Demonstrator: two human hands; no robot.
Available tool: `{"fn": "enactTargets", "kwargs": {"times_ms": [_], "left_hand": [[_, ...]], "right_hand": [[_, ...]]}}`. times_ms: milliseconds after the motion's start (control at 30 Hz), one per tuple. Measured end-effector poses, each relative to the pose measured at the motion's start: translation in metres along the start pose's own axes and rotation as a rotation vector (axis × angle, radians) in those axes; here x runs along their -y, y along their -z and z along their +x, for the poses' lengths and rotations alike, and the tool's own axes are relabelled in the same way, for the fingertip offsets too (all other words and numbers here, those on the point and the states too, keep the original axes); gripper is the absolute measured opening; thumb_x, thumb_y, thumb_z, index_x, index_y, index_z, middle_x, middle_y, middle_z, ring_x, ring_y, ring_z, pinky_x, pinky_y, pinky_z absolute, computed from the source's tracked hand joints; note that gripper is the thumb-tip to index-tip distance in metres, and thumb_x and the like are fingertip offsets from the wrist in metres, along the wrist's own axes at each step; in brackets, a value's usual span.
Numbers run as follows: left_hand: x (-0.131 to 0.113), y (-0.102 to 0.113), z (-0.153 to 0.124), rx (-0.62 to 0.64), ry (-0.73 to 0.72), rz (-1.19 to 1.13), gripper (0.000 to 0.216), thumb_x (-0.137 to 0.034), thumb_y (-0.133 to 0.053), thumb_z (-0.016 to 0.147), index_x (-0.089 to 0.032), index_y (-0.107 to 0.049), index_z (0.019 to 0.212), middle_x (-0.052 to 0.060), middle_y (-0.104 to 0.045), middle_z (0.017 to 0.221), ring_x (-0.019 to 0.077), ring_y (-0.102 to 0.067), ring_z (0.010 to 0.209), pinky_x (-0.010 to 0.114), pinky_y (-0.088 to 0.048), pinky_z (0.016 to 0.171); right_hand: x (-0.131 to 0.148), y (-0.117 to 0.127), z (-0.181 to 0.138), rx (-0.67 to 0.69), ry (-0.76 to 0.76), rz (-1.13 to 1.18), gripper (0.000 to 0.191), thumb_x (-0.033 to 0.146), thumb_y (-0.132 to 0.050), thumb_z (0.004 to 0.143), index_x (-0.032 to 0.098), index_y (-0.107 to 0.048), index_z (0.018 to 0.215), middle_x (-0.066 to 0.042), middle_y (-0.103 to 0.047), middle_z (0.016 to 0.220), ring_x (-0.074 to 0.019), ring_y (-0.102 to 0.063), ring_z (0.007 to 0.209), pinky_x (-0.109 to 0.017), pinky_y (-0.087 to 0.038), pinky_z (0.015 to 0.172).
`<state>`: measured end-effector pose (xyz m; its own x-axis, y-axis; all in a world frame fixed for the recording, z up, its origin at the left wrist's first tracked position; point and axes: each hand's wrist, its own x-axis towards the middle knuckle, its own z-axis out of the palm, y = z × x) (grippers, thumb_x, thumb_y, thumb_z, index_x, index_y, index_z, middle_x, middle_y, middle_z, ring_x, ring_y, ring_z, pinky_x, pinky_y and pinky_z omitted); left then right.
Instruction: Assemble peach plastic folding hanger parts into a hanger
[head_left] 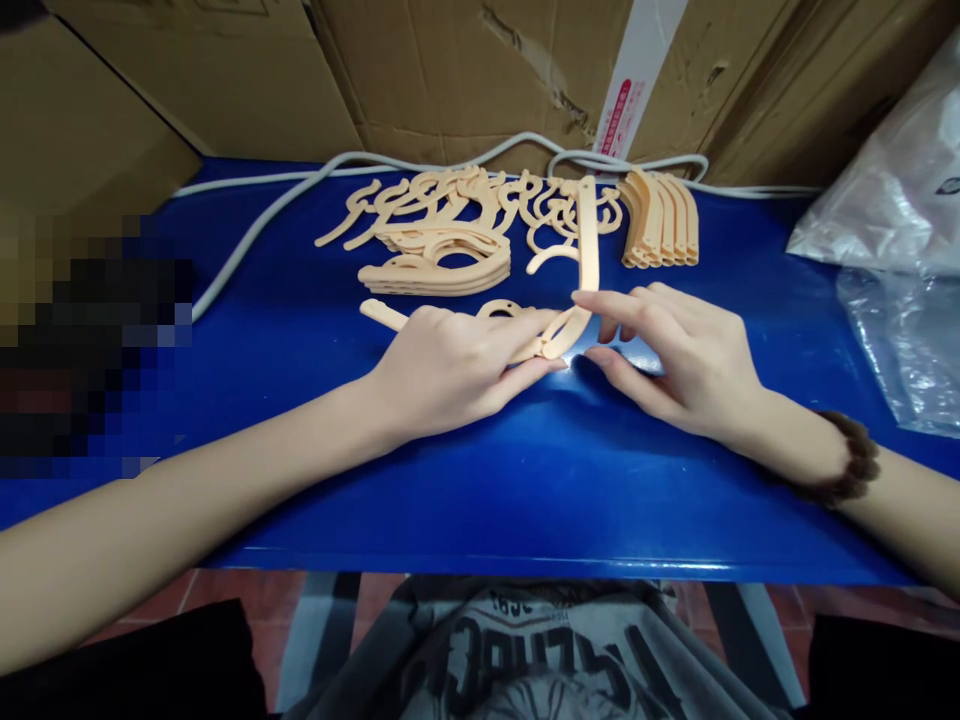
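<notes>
My left hand (461, 365) is closed on a beige plastic folding hanger (556, 338), whose middle is partly hidden behind my fingers. One of its arms (589, 240) stands out away from me, and the other end (382, 314) shows left of my knuckles. At the base of the upright arm, my right hand (667, 350) rests an index fingertip against the plastic; its thumb is apart from the fingers. Just behind lies a stack of folded hangers (439, 270). Loose hook pieces (450, 195) are heaped farther back, and several curved arm pieces (660, 220) sit in a row at right.
The blue table (480, 500) has its front edge close to my body. A white cable (255, 235) runs along the back, before cardboard boxes (465, 80). Clear plastic bags (892, 200) lie at right. A pixelated dark area covers the left side.
</notes>
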<state>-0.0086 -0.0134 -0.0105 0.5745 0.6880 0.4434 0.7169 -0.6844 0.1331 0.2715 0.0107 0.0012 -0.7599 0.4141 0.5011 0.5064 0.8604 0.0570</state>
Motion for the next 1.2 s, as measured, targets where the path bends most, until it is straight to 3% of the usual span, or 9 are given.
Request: {"fn": "enactTargets", "kwargs": {"times_ms": [67,200,367,467,600,767,967,1200], "left_hand": [[-0.002,-0.001,-0.003,-0.082,-0.104,0.057,0.037,-0.045,-0.063,0.121,-0.020,-0.085,0.136,0.004,-0.088,0.084,0.0182,-0.078,0.062,0.030,-0.035,0.055],[-0.007,-0.002,-0.005,-0.184,-0.295,0.117,0.039,-0.041,-0.055,0.127,-0.015,-0.084,0.122,-0.001,-0.083,0.072,0.0178,-0.076,0.053,0.032,-0.040,0.050],[-0.004,0.003,-0.002,-0.122,-0.398,0.098,0.039,-0.031,-0.048,0.129,-0.013,-0.082,0.124,0.000,-0.091,0.096,0.0163,-0.086,0.074,0.033,-0.052,0.058],[0.005,0.003,0.000,-0.061,-0.437,0.102,0.046,-0.031,-0.042,0.129,-0.016,-0.084,0.118,-0.001,-0.088,0.089,0.0166,-0.084,0.070,0.035,-0.045,0.053],[0.011,0.001,0.002,-0.053,-0.444,0.103,0.046,-0.030,-0.042,0.128,-0.016,-0.084,0.114,0.001,-0.088,0.092,0.0178,-0.084,0.073,0.035,-0.047,0.056],[0.009,0.001,0.002,-0.062,-0.448,0.106,0.046,-0.030,-0.045,0.128,-0.017,-0.085,0.109,-0.001,-0.084,0.087,0.0187,-0.081,0.072,0.035,-0.050,0.057],[0.009,0.000,0.004,-0.060,-0.391,0.141,0.040,-0.029,-0.048,0.127,-0.016,-0.085,0.117,0.004,-0.084,0.101,0.0200,-0.080,0.081,0.033,-0.047,0.056],[0.010,-0.002,0.007,0.003,-0.376,0.118,0.034,-0.017,-0.048,0.122,-0.016,-0.082,0.122,0.007,-0.082,0.108,0.0222,-0.079,0.095,0.030,-0.057,0.069]], "right_hand": [[0.000,-0.001,-0.001,-0.018,0.008,0.015,0.038,0.034,-0.055,0.123,0.017,-0.068,0.154,-0.007,-0.080,0.107,-0.0219,-0.071,0.089,-0.035,-0.055,0.079],[-0.001,-0.004,-0.002,-0.025,-0.021,0.095,0.026,0.038,-0.055,0.122,0.022,-0.074,0.131,-0.007,-0.078,0.110,-0.0235,-0.069,0.093,-0.037,-0.057,0.083],[-0.006,-0.007,-0.002,-0.005,-0.256,0.218,0.021,0.037,-0.054,0.119,0.026,-0.070,0.114,-0.007,-0.074,0.107,-0.0267,-0.071,0.096,-0.042,-0.058,0.086],[-0.012,-0.010,-0.002,0.030,-0.338,0.249,0.013,0.028,-0.058,0.113,0.026,-0.065,0.103,-0.005,-0.072,0.100,-0.0252,-0.068,0.090,-0.039,-0.055,0.081],[-0.015,-0.014,-0.003,0.034,-0.356,0.252,0.007,0.023,-0.059,0.104,0.025,-0.066,0.103,-0.005,-0.073,0.102,-0.0245,-0.068,0.088,-0.038,-0.051,0.078],[-0.016,-0.015,-0.004,0.086,-0.305,0.161,0.019,0.018,-0.056,0.104,0.023,-0.072,0.113,-0.008,-0.076,0.106,-0.0274,-0.071,0.097,-0.039,-0.052,0.082],[-0.020,-0.017,-0.006,0.140,-0.269,-0.018,0.032,0.010,-0.049,0.105,0.022,-0.076,0.117,-0.012,-0.084,0.125,-0.0313,-0.073,0.110,-0.043,-0.055,0.092],[-0.023,-0.017,-0.008,0.169,-0.317,-0.190,0.030,0.008,-0.049,0.108,0.022,-0.074,0.116,-0.009,-0.088,0.111,-0.0311,-0.076,0.101,-0.043,-0.047,0.084]]}}
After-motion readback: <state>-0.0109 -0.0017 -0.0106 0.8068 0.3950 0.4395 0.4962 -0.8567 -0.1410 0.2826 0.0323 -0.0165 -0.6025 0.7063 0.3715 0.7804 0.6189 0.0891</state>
